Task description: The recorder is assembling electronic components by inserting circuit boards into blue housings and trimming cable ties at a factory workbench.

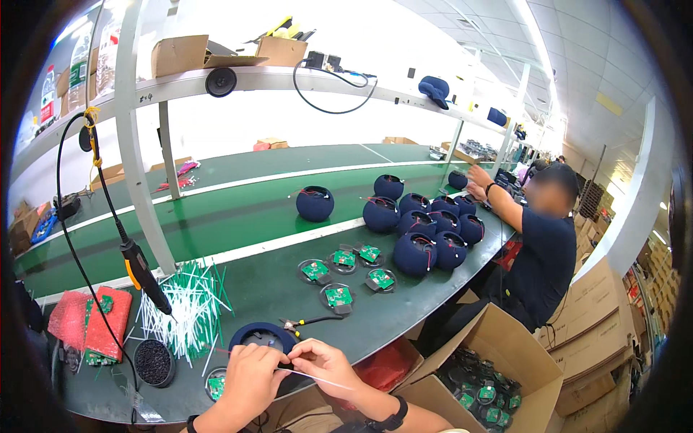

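Note:
My left hand (251, 377) and my right hand (326, 366) meet at the table's near edge, fingers bent and pinched together. A thin white cable tie (317, 378) extends from between the fingertips across my right palm; my right hand grips it. What my left fingers pinch is hidden. Just beyond them lies a dark blue round speaker shell (260, 332), its open side up, partly covered by my hands. Side cutters (290, 326) with yellow-and-black handles rest beside it. Under my left wrist a green circuit board in a clear round cover (216, 384) is partly visible.
White and green cable ties (184, 307) are heaped at left, beneath a hanging electric screwdriver (144, 278). A tub of black screws (154, 362) stands nearby. Several boards (338, 296) and blue shells (415, 252) sit ahead. A co-worker (545, 242) reaches in at right, behind a carton of boards (498, 339).

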A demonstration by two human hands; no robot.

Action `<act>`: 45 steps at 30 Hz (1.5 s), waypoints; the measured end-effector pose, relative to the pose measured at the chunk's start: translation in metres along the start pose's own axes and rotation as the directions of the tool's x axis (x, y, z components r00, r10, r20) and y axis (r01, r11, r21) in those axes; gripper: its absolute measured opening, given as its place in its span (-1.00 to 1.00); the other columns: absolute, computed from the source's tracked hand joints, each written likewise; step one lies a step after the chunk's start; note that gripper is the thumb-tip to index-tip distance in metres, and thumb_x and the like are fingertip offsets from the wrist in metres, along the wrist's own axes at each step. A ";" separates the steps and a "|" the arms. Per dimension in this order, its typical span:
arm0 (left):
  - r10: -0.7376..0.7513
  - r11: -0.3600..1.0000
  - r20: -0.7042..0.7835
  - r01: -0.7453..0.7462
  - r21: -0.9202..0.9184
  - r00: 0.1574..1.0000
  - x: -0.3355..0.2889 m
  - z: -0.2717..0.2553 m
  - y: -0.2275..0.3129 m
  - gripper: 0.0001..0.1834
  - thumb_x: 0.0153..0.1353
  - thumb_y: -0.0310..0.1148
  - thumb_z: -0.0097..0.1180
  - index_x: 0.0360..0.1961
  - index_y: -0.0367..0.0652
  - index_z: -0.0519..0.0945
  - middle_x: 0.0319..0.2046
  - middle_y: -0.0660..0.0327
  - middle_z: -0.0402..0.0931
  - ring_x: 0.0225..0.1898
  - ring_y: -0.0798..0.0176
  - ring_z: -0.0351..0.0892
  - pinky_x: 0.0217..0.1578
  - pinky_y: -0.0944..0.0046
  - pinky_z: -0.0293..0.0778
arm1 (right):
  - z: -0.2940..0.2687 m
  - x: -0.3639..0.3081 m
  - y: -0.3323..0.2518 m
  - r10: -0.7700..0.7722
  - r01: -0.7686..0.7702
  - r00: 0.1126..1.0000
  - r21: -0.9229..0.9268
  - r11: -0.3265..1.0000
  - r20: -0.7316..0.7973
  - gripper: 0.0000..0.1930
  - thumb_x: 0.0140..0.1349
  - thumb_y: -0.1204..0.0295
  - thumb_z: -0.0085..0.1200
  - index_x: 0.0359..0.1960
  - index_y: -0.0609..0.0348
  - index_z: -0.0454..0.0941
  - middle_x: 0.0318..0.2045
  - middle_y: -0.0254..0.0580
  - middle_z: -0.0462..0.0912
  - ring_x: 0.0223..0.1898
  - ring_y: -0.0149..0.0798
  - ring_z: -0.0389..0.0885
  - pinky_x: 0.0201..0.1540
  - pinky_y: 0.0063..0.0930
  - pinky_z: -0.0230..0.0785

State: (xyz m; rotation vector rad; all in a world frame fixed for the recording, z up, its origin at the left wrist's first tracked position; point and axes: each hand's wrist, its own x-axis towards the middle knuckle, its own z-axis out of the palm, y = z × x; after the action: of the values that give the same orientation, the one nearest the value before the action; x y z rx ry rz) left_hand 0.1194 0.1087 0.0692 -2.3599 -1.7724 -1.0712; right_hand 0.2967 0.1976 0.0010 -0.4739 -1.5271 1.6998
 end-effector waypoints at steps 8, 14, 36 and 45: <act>-0.112 0.994 -0.051 0.111 -0.020 0.992 0.002 0.005 -0.003 -0.80 0.00 -0.34 0.50 -0.40 -0.06 0.67 -0.53 0.27 0.61 -0.38 0.09 0.61 -0.28 0.08 0.38 | -0.001 0.000 -0.011 -0.243 0.267 0.963 -0.341 0.901 0.114 -0.79 0.30 0.69 0.18 -0.05 0.31 0.65 -0.02 -0.12 0.65 0.04 -0.27 0.65 0.11 -0.41 0.52; -0.073 0.973 0.009 0.073 -0.218 0.997 -0.001 0.001 -0.020 -0.84 0.06 -0.42 0.47 -0.40 -0.14 0.67 -0.42 0.17 0.69 -0.34 0.02 0.65 -0.27 0.09 0.53 | -0.001 0.001 -0.002 -0.218 0.212 0.976 -0.316 0.925 0.017 -0.95 0.39 0.63 0.14 -0.22 0.36 0.65 -0.13 -0.02 0.76 -0.07 -0.22 0.73 0.08 -0.34 0.56; -0.252 0.932 0.186 0.290 -0.218 0.950 0.018 -0.005 -0.013 -0.56 -0.03 -0.46 0.53 -0.11 -0.11 0.60 -0.19 0.12 0.52 -0.06 -0.04 0.57 -0.06 0.01 0.47 | -0.042 0.015 -0.015 -0.248 -0.038 0.962 -0.959 0.282 -0.111 -0.68 0.21 0.42 0.38 -0.20 0.24 0.44 -0.27 0.08 0.57 -0.33 0.26 0.59 -0.27 -0.02 0.48; -0.318 0.923 0.257 0.360 -0.133 0.912 0.027 0.000 -0.011 -0.53 0.02 -0.42 0.51 -0.08 -0.04 0.52 -0.24 0.16 0.56 -0.09 -0.04 0.60 -0.11 -0.01 0.47 | -0.020 -0.032 -0.038 -0.030 -0.004 0.999 -0.825 0.565 -0.025 -0.36 0.08 0.61 0.29 0.29 0.24 0.50 -0.24 -0.02 0.64 -0.37 -0.08 0.63 -0.25 -0.29 0.53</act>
State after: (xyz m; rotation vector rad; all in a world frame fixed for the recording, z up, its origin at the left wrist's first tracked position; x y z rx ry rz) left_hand 0.1136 0.1356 0.0791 -2.4184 -2.3357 -1.0619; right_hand 0.3422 0.1854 0.0257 -0.9562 -2.2524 0.8205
